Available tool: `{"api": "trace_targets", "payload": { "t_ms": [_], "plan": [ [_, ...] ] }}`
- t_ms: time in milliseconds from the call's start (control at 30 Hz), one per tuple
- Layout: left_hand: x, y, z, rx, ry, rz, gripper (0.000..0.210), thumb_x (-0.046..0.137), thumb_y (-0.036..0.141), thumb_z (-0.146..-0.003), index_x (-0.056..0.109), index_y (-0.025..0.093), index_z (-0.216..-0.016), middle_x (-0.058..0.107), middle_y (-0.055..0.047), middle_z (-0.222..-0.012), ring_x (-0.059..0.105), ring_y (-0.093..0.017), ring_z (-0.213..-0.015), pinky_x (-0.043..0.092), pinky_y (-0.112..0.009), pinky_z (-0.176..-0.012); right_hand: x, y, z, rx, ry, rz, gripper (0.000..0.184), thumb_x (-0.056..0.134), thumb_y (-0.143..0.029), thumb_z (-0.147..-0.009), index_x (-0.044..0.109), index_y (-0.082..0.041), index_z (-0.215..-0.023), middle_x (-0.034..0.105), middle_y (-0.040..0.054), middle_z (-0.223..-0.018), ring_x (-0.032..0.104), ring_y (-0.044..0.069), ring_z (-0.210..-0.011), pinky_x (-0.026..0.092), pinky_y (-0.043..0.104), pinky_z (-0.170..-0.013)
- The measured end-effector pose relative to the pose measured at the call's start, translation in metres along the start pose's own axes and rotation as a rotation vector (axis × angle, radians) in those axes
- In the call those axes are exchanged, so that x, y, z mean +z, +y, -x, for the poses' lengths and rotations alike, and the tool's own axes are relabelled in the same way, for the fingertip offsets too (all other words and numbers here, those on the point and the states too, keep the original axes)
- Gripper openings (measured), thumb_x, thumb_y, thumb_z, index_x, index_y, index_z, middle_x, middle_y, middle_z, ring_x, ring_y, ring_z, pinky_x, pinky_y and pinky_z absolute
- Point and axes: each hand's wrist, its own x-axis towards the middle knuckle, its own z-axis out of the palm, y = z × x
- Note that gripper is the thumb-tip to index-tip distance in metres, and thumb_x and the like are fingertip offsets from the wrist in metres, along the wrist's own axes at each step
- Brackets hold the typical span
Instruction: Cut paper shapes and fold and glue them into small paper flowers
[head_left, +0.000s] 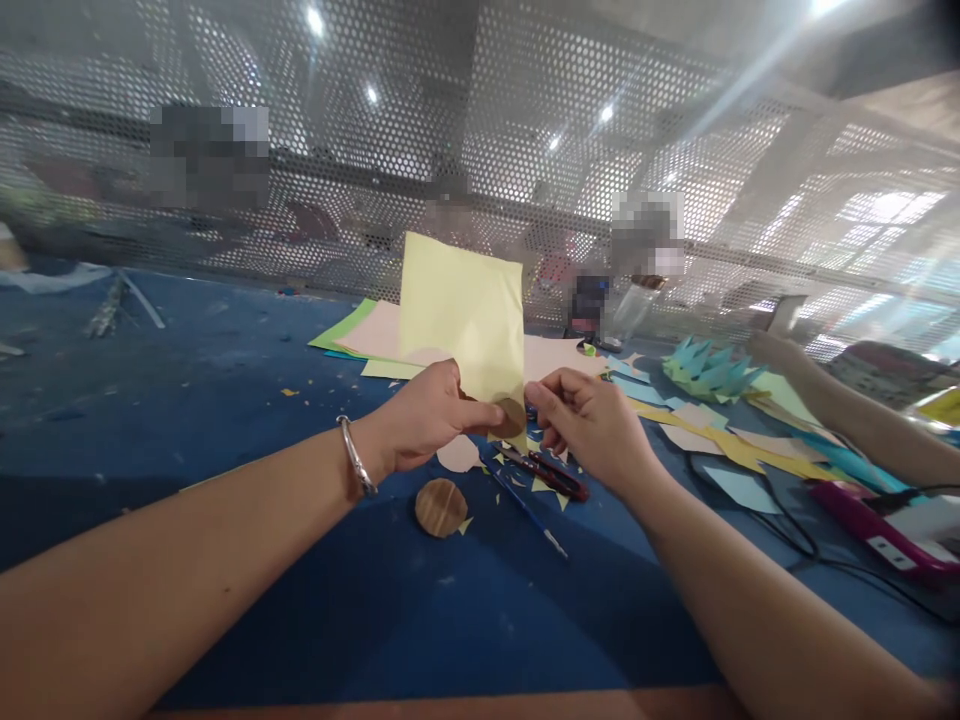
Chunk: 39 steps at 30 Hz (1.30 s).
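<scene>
My left hand [424, 415] pinches the lower edge of a pale yellow paper sheet [461, 310], held upright above the blue table [225, 400]. A small brown disc [511, 416] sits against the sheet's bottom corner, between my two hands. My right hand [589, 420] meets the sheet at that corner, fingertips on the paper and the disc. A silver bangle circles my left wrist. Below my hands lie a second round wooden disc [441, 507], red-handled scissors [551, 473] and a blue pen [525, 508].
Stacked coloured sheets [375, 335] lie behind the held paper. Paper scraps, yellow strips and a teal spiky paper shape [709, 368] spread to the right. Another person's arm [847, 410] reaches in at right, near a magenta tool [885, 530] with black cables. A perforated metal screen stands behind.
</scene>
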Motion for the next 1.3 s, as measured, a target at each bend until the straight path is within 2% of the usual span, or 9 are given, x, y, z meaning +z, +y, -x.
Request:
{"api": "trace_targets", "payload": {
  "t_ms": [167, 267, 400, 500, 667, 833, 1033, 1167, 1300],
  "plan": [
    [0.001, 0.0, 0.0, 0.081, -0.051, -0.04, 0.024, 0.073, 0.011, -0.071, 0.073, 0.016, -0.094, 0.073, -0.006, -0.085, 0.068, -0.019, -0.081, 0.053, -0.032, -0.081, 0.001, -0.008, 0.001, 0.038, -0.123, -0.068, 0.032, 0.061, -0.048, -0.089, 0.06, -0.02, -0.076, 0.056, -0.0039, -0.05, 0.051, 0.01, -0.042, 0.038, 0.023, -0.042],
    [0.004, 0.003, 0.001, 0.059, -0.016, -0.016, 0.027, 0.075, 0.011, -0.07, 0.073, 0.016, -0.096, 0.074, -0.006, -0.087, 0.068, -0.019, -0.081, 0.053, -0.031, -0.08, 0.002, -0.013, 0.003, 0.013, -0.112, -0.109, 0.031, 0.066, -0.044, -0.087, 0.056, -0.02, -0.071, 0.051, -0.0059, -0.05, 0.048, 0.009, -0.042, 0.034, 0.021, -0.042],
    [0.005, 0.005, 0.002, -0.132, 0.032, 0.106, 0.018, 0.073, 0.02, -0.076, 0.074, 0.016, -0.094, 0.075, -0.01, -0.096, 0.07, -0.022, -0.089, 0.054, -0.034, -0.081, 0.003, -0.013, 0.003, 0.006, -0.056, -0.173, 0.027, 0.065, -0.041, -0.087, 0.055, -0.02, -0.074, 0.05, -0.0064, -0.05, 0.048, 0.009, -0.042, 0.033, 0.022, -0.041],
    [0.004, 0.002, 0.002, -0.237, 0.018, 0.144, 0.01, 0.073, 0.02, -0.078, 0.075, 0.015, -0.086, 0.075, -0.01, -0.091, 0.071, -0.02, -0.082, 0.055, -0.035, -0.083, 0.002, -0.011, 0.003, -0.009, -0.016, -0.155, 0.027, 0.065, -0.04, -0.088, 0.055, -0.02, -0.073, 0.051, -0.0061, -0.048, 0.047, 0.009, -0.042, 0.035, 0.022, -0.043],
    [0.0, -0.003, -0.002, -0.086, 0.263, 0.057, 0.012, 0.079, 0.018, -0.073, 0.069, 0.013, -0.078, 0.072, -0.006, -0.079, 0.07, -0.018, -0.07, 0.056, -0.033, -0.072, -0.001, -0.005, -0.001, -0.027, -0.042, -0.05, 0.026, 0.057, -0.044, -0.092, 0.06, -0.02, -0.081, 0.058, -0.0027, -0.06, 0.054, 0.011, -0.048, 0.039, 0.024, -0.047],
    [-0.018, -0.004, -0.01, 0.078, 0.449, -0.094, 0.013, 0.077, 0.02, -0.075, 0.065, 0.014, -0.076, 0.072, -0.005, -0.075, 0.069, -0.016, -0.064, 0.055, -0.031, -0.067, -0.008, 0.003, -0.001, -0.099, -0.202, 0.473, 0.018, 0.064, -0.033, -0.084, 0.063, -0.02, -0.072, 0.06, -0.0016, -0.061, 0.052, 0.012, -0.054, 0.031, 0.026, -0.051],
    [-0.029, -0.012, -0.015, 0.13, 0.472, -0.116, 0.015, 0.076, 0.025, -0.076, 0.066, 0.015, -0.079, 0.073, -0.006, -0.08, 0.069, -0.016, -0.07, 0.053, -0.03, -0.068, -0.008, 0.01, 0.005, -0.198, -0.387, 0.743, 0.017, 0.063, -0.029, -0.081, 0.06, -0.02, -0.066, 0.061, 0.0019, -0.066, 0.052, 0.015, -0.06, 0.025, 0.027, -0.053],
    [-0.028, -0.014, -0.015, 0.138, 0.452, -0.089, 0.016, 0.076, 0.027, -0.077, 0.066, 0.015, -0.082, 0.073, -0.006, -0.084, 0.069, -0.016, -0.071, 0.053, -0.031, -0.071, -0.006, 0.007, 0.006, -0.191, -0.374, 0.784, 0.013, 0.061, -0.023, -0.076, 0.059, -0.019, -0.064, 0.063, 0.0045, -0.07, 0.052, 0.016, -0.062, 0.024, 0.028, -0.053],
    [-0.026, -0.012, -0.015, 0.141, 0.444, -0.057, 0.014, 0.075, 0.024, -0.078, 0.065, 0.016, -0.083, 0.072, -0.005, -0.086, 0.068, -0.016, -0.077, 0.053, -0.031, -0.075, -0.006, 0.001, 0.002, -0.114, -0.323, 0.64, 0.014, 0.058, -0.021, -0.075, 0.055, -0.02, -0.061, 0.06, 0.0015, -0.062, 0.051, 0.014, -0.055, 0.029, 0.027, -0.051]
  ]
}}
